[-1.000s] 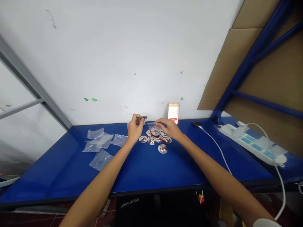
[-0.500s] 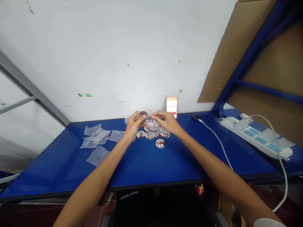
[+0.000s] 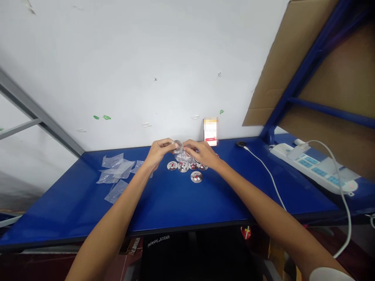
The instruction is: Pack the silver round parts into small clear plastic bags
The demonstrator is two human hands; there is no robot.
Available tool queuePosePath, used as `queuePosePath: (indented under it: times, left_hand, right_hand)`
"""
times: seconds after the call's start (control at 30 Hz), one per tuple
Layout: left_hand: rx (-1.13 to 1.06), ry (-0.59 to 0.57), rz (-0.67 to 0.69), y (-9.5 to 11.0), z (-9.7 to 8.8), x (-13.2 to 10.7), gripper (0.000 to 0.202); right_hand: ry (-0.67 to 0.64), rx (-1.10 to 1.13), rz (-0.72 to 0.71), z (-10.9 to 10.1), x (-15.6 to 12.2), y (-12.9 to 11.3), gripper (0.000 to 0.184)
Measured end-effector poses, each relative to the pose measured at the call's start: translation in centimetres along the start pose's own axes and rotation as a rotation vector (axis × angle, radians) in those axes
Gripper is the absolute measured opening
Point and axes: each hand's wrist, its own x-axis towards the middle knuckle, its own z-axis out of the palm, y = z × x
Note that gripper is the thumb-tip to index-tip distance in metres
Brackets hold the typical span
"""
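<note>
My left hand [image 3: 159,152] pinches a round, shiny metal disc [image 3: 177,146] between thumb and fingers, its face tilted toward me. Close beside it, the closed fingers of my right hand [image 3: 202,152] grip a crumpled clear plastic bag [image 3: 184,157]. Whether the disc is still partly inside the bag, I cannot tell. Below my hands lie several domed metal discs with red centres, among them a disc [image 3: 172,166] at the left of the group. Another disc [image 3: 196,177] lies apart, nearer to me. The bag and my right hand cover part of the group.
Several flat clear plastic bags [image 3: 117,171] lie on the left of the blue table [image 3: 187,207]. A lit phone [image 3: 210,132] leans on the wall behind my right hand. On the right are a white power strip [image 3: 315,168] and a white cable [image 3: 268,171].
My hands have moved slightly apart, and the disc in my left hand has turned so more of its round face shows. The view has shifted a little.
</note>
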Motion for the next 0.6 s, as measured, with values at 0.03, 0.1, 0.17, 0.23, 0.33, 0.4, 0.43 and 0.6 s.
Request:
queuePosePath:
  times: [0.03, 0.1, 0.17, 0.23, 0.33, 0.4, 0.43, 0.6]
  left_hand:
    - [0.019, -0.006, -0.007, 0.1, -0.1, 0.0, 0.028]
    - [0.032, -0.003, -0.021, 0.1, -0.2, 0.1, 0.028]
    - [0.021, 0.028, -0.025, 0.0, -0.4, 0.1, 0.028]
    - [0.011, 0.067, -0.030, -0.4, -0.5, 0.3, 0.028]
    - [0.040, 0.148, -0.047, -1.7, -0.6, 0.5, 0.028]
    - [0.098, 0.208, -0.068, -2.7, -0.7, 0.7, 0.026]
    - [0.138, 0.228, -0.083, -3.3, -0.7, 0.8, 0.024]
    - [0.485, 0.192, -0.073, -5.5, -0.5, 0.9, 0.007]
  right_hand:
    - [-0.006, -0.013, -0.013, -0.1, 0.0, 0.0, 0.024]
    - [-0.002, -0.018, -0.037, -0.1, 0.0, -0.1, 0.022]
    - [0.015, -0.001, -0.059, 0.0, 0.2, -0.1, 0.021]
    - [0.035, 0.026, -0.072, 0.0, 0.3, 0.0, 0.021]
    - [0.086, 0.019, -0.040, 0.0, 0.5, 0.4, 0.021]
    - [0.167, -0.033, 0.006, -0.3, 0.5, 0.8, 0.022]
    - [0.225, -0.069, 0.023, -0.4, 0.4, 1.1, 0.022]
    - [0.381, -0.238, -0.044, -1.0, 0.1, 2.8, 0.024]
